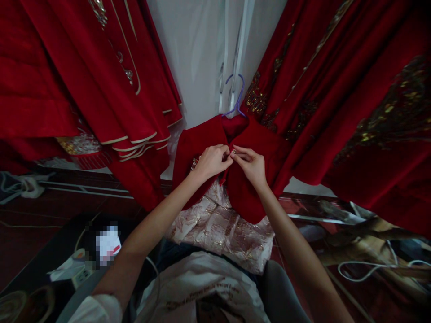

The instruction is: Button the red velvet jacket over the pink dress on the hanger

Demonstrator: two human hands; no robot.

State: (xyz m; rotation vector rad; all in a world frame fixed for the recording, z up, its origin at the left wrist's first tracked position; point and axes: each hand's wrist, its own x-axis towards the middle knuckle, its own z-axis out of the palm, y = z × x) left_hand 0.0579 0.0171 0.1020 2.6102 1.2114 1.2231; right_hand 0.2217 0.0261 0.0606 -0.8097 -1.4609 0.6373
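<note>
A small red velvet jacket (195, 148) hangs on a purple hanger (236, 96) in front of a white wall. My left hand (212, 161) and my right hand (251, 163) meet at its front opening. Both pinch a small metallic fastener (233, 152) between thumb and fingers, with the fingers curled closed. Below the jacket hangs a pale gold-and-pink brocade skirt (222, 231).
Long red embroidered garments hang at the left (84, 76) and right (353, 103). A white cable (367, 271) lies on the dark floor at right. A white plastic bag (202, 287) sits close below me. A white power strip (76, 271) rests at lower left.
</note>
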